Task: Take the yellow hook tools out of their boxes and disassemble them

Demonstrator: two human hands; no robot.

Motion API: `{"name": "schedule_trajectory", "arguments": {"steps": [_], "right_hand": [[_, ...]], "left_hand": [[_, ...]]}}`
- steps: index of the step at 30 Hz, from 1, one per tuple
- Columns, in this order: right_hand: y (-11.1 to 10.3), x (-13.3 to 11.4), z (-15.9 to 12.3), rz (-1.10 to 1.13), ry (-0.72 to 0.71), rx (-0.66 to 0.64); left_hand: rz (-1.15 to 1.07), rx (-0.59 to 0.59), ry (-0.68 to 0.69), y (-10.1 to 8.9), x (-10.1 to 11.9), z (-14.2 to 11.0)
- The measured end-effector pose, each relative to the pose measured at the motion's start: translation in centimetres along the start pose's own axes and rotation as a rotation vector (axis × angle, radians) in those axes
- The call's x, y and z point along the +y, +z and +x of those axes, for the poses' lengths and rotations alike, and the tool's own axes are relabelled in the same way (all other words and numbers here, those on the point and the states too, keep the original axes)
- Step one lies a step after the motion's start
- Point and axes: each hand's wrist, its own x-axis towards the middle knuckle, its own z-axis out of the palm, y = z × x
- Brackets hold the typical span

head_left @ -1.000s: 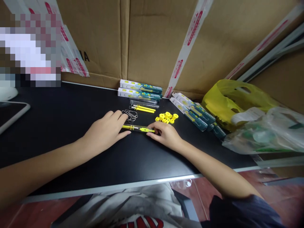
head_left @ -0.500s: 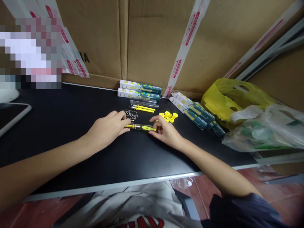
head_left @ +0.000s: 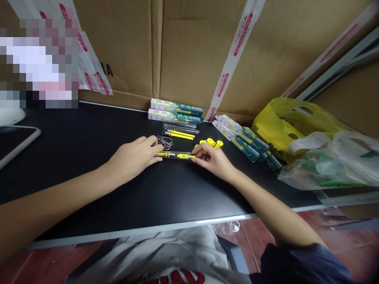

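Note:
Between my hands lies a spring scale [head_left: 177,155], a clear tube with a yellow inner part and a metal spring. My left hand [head_left: 134,154] is closed around its left end. The thumb and fingers of my right hand [head_left: 211,157] pinch its right end, at the yellow tip. Just beyond the tube are several wire hooks [head_left: 165,142] by my left fingers and several yellow caps [head_left: 211,142], partly hidden behind my right hand. Yellow scale rods with springs [head_left: 180,135] and clear empty tubes [head_left: 181,128] lie farther back.
Two printed boxes [head_left: 174,114] stand at the back against the cardboard [head_left: 189,51]. More such boxes [head_left: 237,136] lie to the right, beside a yellow plastic bag [head_left: 272,114] and a clear bag [head_left: 331,165]. A white-edged tablet [head_left: 17,144] sits at the far left.
My right hand has shifted slightly right and now covers more of the yellow caps. The spring scale is still between both hands, and the whole view has moved a little.

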Motion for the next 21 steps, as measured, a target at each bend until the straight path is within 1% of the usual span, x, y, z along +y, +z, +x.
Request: {"name": "schedule_trajectory", "arguments": {"steps": [5, 10, 15, 18, 21], "right_hand": [[-0.03, 0.10, 0.07, -0.025, 0.023, -0.019], [0.01, 0.07, 0.07, -0.006, 0.023, -0.013], [-0.11, -0.29, 0.07, 0.157, 0.027, -0.008], [-0.33, -0.56, 0.18, 0.250, 0.042, 0.024], [-0.73, -0.67, 0.39, 0.289, 0.046, 0.076]], "left_hand": [[0.008, -0.036, -0.017, -0.29, 0.05, 0.14], [0.005, -0.037, -0.018, -0.32, -0.01, 0.19], [0.007, -0.032, -0.018, -0.30, 0.08, 0.14], [0.006, -0.034, -0.023, -0.34, 0.08, 0.16], [0.003, -0.035, -0.025, -0.30, -0.04, 0.21]]}}
